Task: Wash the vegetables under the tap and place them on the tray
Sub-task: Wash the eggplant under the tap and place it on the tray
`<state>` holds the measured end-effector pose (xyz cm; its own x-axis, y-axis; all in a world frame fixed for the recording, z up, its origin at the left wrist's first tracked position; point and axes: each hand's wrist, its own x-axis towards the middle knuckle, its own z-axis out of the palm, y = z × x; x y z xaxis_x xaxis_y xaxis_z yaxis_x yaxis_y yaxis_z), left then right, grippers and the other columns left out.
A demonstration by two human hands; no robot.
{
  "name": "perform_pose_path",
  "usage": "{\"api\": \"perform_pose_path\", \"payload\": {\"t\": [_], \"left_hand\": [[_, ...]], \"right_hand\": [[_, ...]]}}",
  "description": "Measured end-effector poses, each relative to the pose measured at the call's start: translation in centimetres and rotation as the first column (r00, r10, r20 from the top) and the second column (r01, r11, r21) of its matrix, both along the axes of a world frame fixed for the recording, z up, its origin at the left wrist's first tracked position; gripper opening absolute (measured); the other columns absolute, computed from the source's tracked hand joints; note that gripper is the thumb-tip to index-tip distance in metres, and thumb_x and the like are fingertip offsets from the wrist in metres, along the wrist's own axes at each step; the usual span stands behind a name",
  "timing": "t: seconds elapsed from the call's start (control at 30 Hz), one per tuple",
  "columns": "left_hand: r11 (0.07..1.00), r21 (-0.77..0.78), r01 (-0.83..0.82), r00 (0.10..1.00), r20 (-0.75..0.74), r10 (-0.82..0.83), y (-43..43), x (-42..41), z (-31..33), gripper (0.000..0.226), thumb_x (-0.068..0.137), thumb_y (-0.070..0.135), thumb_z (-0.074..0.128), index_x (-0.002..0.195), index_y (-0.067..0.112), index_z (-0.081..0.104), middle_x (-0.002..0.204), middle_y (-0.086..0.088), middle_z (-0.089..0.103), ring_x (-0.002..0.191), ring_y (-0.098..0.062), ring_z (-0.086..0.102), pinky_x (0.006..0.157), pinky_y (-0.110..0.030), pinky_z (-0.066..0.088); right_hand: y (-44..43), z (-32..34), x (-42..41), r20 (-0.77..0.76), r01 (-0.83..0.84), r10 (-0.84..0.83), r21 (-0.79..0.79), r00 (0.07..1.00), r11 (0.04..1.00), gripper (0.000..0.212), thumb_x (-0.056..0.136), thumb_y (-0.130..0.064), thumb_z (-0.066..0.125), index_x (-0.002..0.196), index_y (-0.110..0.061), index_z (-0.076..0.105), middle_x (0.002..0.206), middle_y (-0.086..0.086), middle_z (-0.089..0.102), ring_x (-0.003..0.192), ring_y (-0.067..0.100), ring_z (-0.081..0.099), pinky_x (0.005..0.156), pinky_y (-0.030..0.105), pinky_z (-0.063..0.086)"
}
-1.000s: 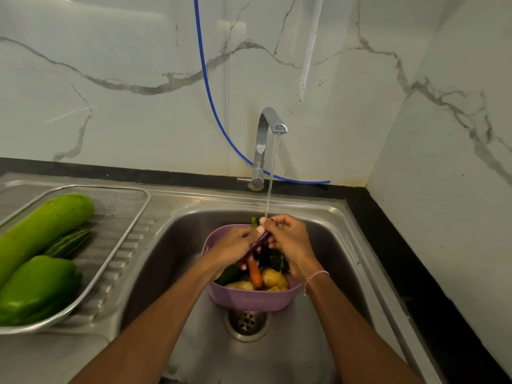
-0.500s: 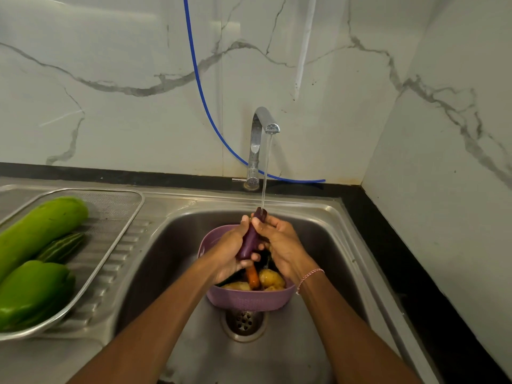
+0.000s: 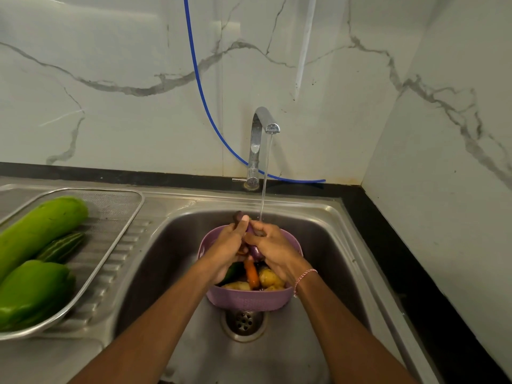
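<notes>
A small purple eggplant [image 3: 255,252] is held upright between both hands over a pink colander [image 3: 249,300] in the sink. My left hand [image 3: 227,246] wraps its upper part, thumb near the tip. My right hand [image 3: 273,249] grips its lower side. Water runs from the chrome tap [image 3: 260,128] just right of my fingers. The colander holds a carrot [image 3: 251,274], potatoes [image 3: 270,277] and something green. On the steel tray [image 3: 116,225] at the left lie a long green gourd [image 3: 38,231], a striped cucumber [image 3: 62,246] and a green pepper [image 3: 30,289].
The steel sink basin [image 3: 327,245] has a drain [image 3: 243,321] just in front of the colander. A blue hose [image 3: 202,87] hangs down the marble wall behind the tap. A black counter strip [image 3: 401,259] runs along the right, by the side wall.
The eggplant has turned from slanting to upright between my hands, and its tip now sits left of the water stream. My hands shifted along it.
</notes>
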<state>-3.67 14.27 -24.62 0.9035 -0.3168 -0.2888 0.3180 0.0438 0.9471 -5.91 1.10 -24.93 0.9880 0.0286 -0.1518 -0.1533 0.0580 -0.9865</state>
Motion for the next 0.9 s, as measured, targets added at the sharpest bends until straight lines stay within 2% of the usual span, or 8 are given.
{"api": "perform_pose_path", "payload": {"t": [0.13,0.23,0.33,0.5,0.6,0.7,0.8,0.9], "left_hand": [[0.963,-0.241,-0.117,0.989,-0.112,0.092,0.1,0.3,0.3,0.031,0.099,0.034,0.066,0.118,0.008,0.065,0.109,-0.016,0.076,0.099,-0.027,0.074,0.091,-0.041,0.061],[0.934,-0.332,-0.134,0.988,-0.113,0.101,0.4,0.6,0.5,0.029,0.088,0.024,0.079,0.112,0.008,0.073,0.107,-0.015,0.077,0.094,-0.021,0.074,0.083,-0.032,0.061],[0.975,-0.198,-0.100,0.995,0.009,0.103,0.6,0.7,0.2,0.026,0.086,0.020,0.081,0.106,0.005,0.076,0.104,-0.017,0.077,0.086,-0.018,0.073,0.080,-0.029,0.062],[0.991,0.089,0.098,0.970,0.216,-0.115,0.8,0.1,0.2,0.023,0.088,0.019,0.080,0.108,0.008,0.078,0.099,-0.009,0.080,0.093,-0.018,0.076,0.083,-0.030,0.061],[0.969,0.189,0.161,0.937,0.279,-0.210,0.6,-0.2,0.0,0.020,0.091,0.009,0.076,0.109,0.004,0.077,0.100,-0.012,0.079,0.097,-0.025,0.076,0.088,-0.031,0.062],[0.955,0.229,0.187,0.921,0.297,-0.251,0.7,-0.3,0.2,0.017,0.091,0.009,0.075,0.107,0.005,0.079,0.098,-0.009,0.080,0.096,-0.021,0.077,0.090,-0.030,0.061],[0.932,0.303,0.199,0.897,0.326,-0.298,0.5,-0.1,-0.3,0.012,0.089,0.009,0.076,0.099,0.005,0.081,0.092,-0.010,0.080,0.094,-0.023,0.077,0.095,-0.037,0.060],[0.889,0.402,0.220,0.868,0.336,-0.367,0.4,0.0,-0.8,0.012,0.087,0.013,0.079,0.093,0.003,0.081,0.088,-0.011,0.080,0.091,-0.027,0.077,0.096,-0.046,0.058]], "right_hand": [[-1.0,-0.2,0.3,0.024,0.286,-0.287,0.031,0.958,0.958,0.039,0.079,-0.022,0.092,0.113,-0.015,0.075,0.099,0.009,0.081,0.080,0.020,0.073,0.070,0.029,0.060],[-1.6,0.0,0.4,-0.029,0.364,-0.368,0.237,0.929,0.901,0.041,0.076,-0.013,0.093,0.112,-0.009,0.074,0.103,0.013,0.081,0.087,0.021,0.075,0.073,0.026,0.059],[-1.5,0.3,0.4,-0.055,0.400,-0.409,0.361,0.911,0.843,0.043,0.079,-0.004,0.088,0.118,-0.011,0.071,0.111,0.012,0.079,0.100,0.024,0.077,0.073,0.025,0.061],[-0.1,0.1,0.7,-0.065,0.349,-0.343,0.236,0.937,0.907,0.035,0.102,-0.020,0.067,0.137,-0.023,0.061,0.120,0.006,0.076,0.113,0.024,0.073,0.099,0.044,0.060],[0.7,0.3,0.6,-0.044,0.314,-0.311,0.157,0.949,0.936,0.036,0.106,-0.016,0.060,0.138,-0.030,0.054,0.121,0.003,0.072,0.110,0.021,0.072,0.093,0.039,0.062],[0.8,0.0,0.6,-0.013,0.311,-0.311,0.035,0.950,0.950,0.032,0.107,-0.032,0.058,0.139,-0.029,0.055,0.121,-0.002,0.070,0.112,0.020,0.072,0.096,0.039,0.061],[1.0,0.1,0.5,0.032,0.340,-0.339,-0.043,0.940,0.939,0.034,0.107,-0.046,0.053,0.126,-0.020,0.062,0.101,-0.001,0.070,0.100,0.017,0.073,0.084,0.031,0.061],[1.0,0.4,0.3,0.017,0.351,-0.352,-0.123,0.936,0.928,0.052,0.109,-0.055,0.041,0.114,-0.011,0.068,0.083,0.002,0.066,0.082,0.016,0.067,0.074,0.028,0.054]]}}
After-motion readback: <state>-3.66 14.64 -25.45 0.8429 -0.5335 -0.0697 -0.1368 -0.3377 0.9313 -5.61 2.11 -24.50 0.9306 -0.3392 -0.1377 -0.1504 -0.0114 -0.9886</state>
